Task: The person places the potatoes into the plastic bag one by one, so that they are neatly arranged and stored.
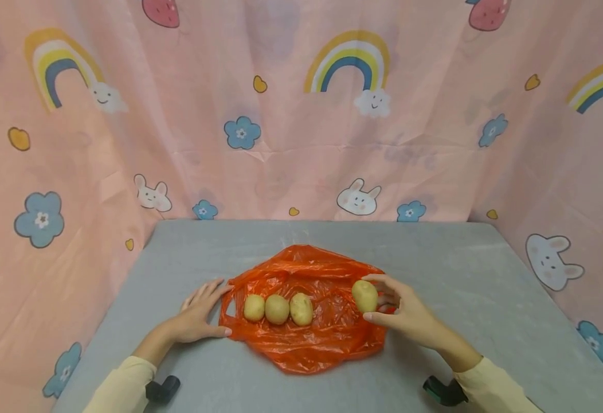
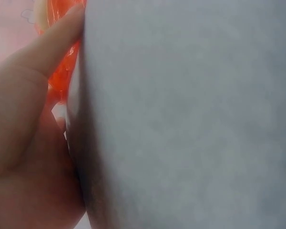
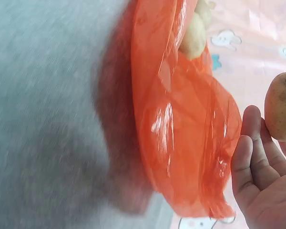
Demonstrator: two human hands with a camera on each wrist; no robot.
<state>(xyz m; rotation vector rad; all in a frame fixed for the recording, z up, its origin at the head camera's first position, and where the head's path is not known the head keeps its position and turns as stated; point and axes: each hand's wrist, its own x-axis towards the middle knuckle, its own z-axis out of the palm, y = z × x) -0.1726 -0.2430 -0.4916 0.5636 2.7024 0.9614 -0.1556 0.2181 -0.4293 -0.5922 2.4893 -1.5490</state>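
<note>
The right grip (image 1: 407,311) pinches a potato (image 1: 365,296), right of three potatoes (image 1: 277,310) rowed on the orange bag (image 1: 329,318); left grip (image 1: 199,315) unclenched.

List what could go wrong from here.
The potato pinched in the right hand might slip, since only the fingers and thumb hold it.
The three potatoes in a row could roll, as nothing grips them.
The thin bag may shift if the left hand, at its handle end, moves.
</note>
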